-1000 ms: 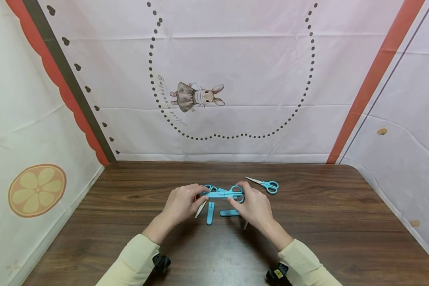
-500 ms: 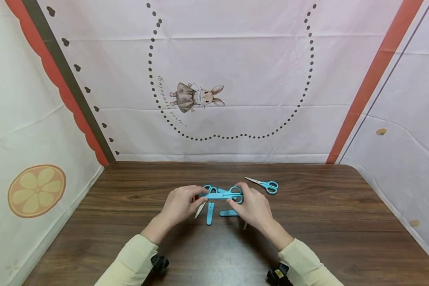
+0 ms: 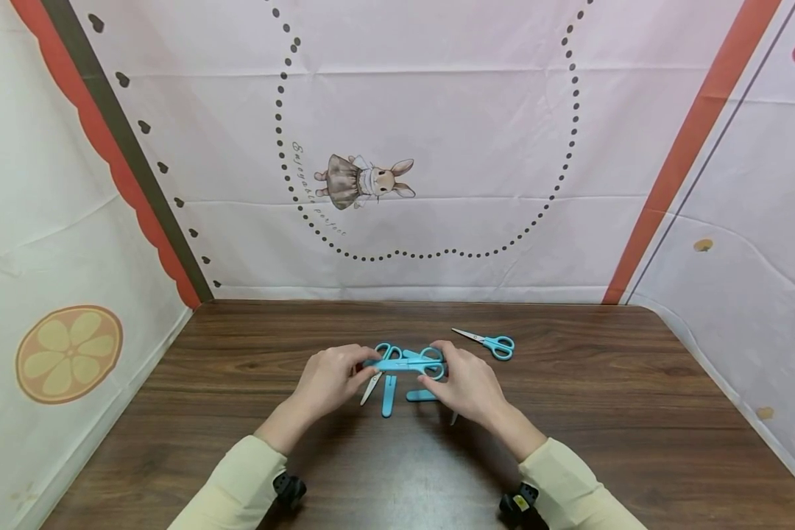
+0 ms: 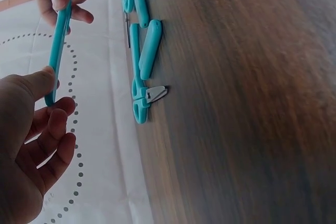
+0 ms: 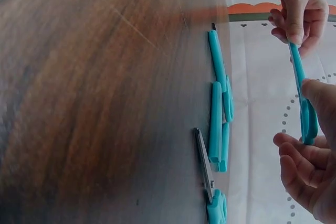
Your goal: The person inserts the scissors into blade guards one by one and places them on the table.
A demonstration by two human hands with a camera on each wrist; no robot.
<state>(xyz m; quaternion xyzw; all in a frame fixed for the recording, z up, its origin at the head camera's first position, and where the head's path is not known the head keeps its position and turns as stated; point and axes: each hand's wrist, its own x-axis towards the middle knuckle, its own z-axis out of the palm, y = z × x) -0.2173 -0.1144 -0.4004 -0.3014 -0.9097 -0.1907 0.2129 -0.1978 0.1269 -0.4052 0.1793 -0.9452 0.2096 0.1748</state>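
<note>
Above the table, both hands hold one pair of light-blue scissors [image 3: 433, 363] level, its blades hidden inside a matching blade cover [image 3: 394, 365]. My left hand [image 3: 331, 377] pinches the tip end of the cover between thumb and fingers. At the other end, my right hand [image 3: 469, 381] grips the finger loops. Seen edge-on in the left wrist view, the held scissors [image 4: 59, 45] span from one hand to the other. Under them on the table lie another pair with bare blades [image 3: 372, 386] and two loose blade covers, one upright [image 3: 389, 397] and one crosswise [image 3: 421, 396].
Farther back to the right lies a bare pair of scissors [image 3: 499, 346]. Another blade tip [image 3: 454, 417] pokes out beneath the right hand, and one more blue cover [image 3: 411, 354] lies partly behind the held scissors. A printed cloth [image 3: 477, 221] hangs behind the wooden table [image 3: 570, 412].
Both hands have drifted slightly left and a little toward the person with the covered scissors, keeping the same hold. The things on the table stay where they were.
</note>
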